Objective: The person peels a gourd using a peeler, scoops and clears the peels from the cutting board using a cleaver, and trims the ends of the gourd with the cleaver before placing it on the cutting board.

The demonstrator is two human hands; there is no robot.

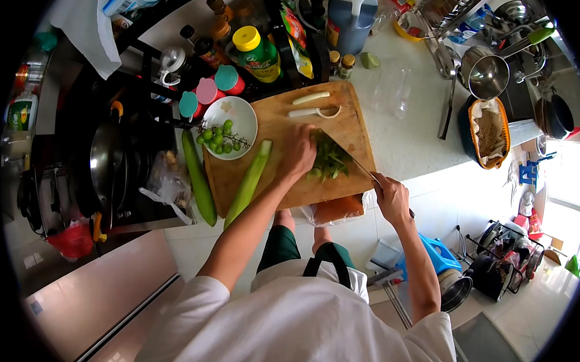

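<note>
On the wooden cutting board (286,120) lies a pile of green leaves (332,162). My left hand (299,150) is at the left edge of the leaves, its fingers curled; what they hold is hard to make out. My right hand (391,197) grips the handle of a knife (362,169), whose blade slants up and left across the leaves. A peeler (313,111) and a pale white piece (311,97) lie above the leaves. A white plate (246,119) with green grapes (218,139) is at the board's left, near a partly peeled green vegetable (248,183).
Another long green vegetable (199,178) lies beside the board. Bottles (256,55) and red jars (209,91) stand behind. A wok (105,155) is at the left. A saucepan (485,73) and a lined basket (490,132) are at the right.
</note>
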